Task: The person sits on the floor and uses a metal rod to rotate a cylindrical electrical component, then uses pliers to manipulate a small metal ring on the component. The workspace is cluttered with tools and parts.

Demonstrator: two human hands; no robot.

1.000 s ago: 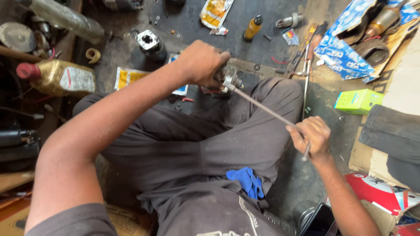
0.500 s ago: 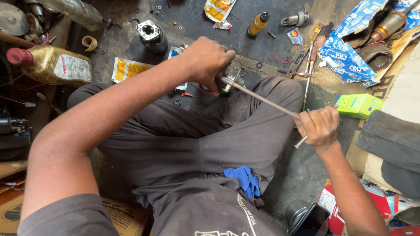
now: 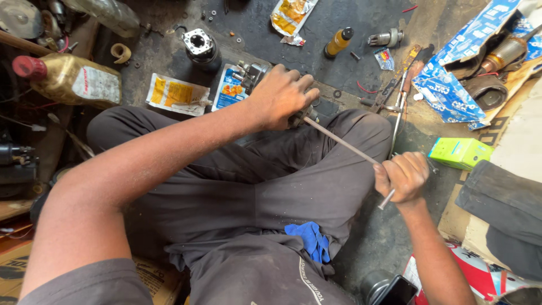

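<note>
The person sits cross-legged on a dirty workshop floor (image 3: 361, 51), and the metal part (image 3: 298, 117) gripped over the knee serves as the landmark. Beyond the metal part, on the floor, lie a blue printed packet (image 3: 229, 90), a yellow-and-white packet (image 3: 176, 95) further out to that side, and a black cylindrical motor housing (image 3: 200, 47) behind them. Far off on the same side rests a plastic oil bottle with a red cap (image 3: 68, 82). Past the part on the other side lie a small yellow bottle (image 3: 337, 42), a grey metal fitting (image 3: 385, 38), loose hand tools (image 3: 400, 96), and a torn blue cardboard box (image 3: 457, 73) holding a copper-coloured motor piece. A bright green box (image 3: 460, 152) sits on the floor beyond the rod's outer end. A blue cloth (image 3: 309, 240) lies on the lap, nearer the body than the part.

The left hand (image 3: 282, 96) is clamped over the metal part, covering most of it. A thin steel rod (image 3: 341, 144) runs from the part slantwise to the right hand (image 3: 402, 175), which is closed in a fist around its far end. The two hands are well apart, joined only by the rod, with nothing lying between them but the trouser leg below.
</note>
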